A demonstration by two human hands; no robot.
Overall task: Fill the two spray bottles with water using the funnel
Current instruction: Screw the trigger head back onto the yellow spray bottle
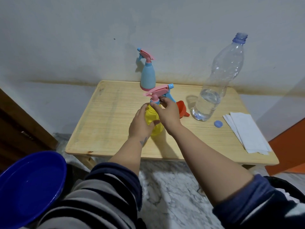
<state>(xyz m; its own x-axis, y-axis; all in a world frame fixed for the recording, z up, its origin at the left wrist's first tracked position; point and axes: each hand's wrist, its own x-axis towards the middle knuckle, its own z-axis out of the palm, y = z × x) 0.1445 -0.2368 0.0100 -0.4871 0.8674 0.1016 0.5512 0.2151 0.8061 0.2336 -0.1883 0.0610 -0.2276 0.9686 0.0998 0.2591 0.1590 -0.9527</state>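
A yellow spray bottle stands near the middle of the wooden table. My left hand wraps around its body. My right hand pinches the blue collar of its pink and blue trigger head. A light blue spray bottle with its own trigger head stands at the table's back edge. The red funnel lies on its side behind my right hand. A tall clear water bottle, uncapped and about a third full, stands to the right.
The bottle's blue cap lies on the table beside folded white paper towels at the right edge. A dark blue basin sits low at the left by my knee. A wall runs close behind the table.
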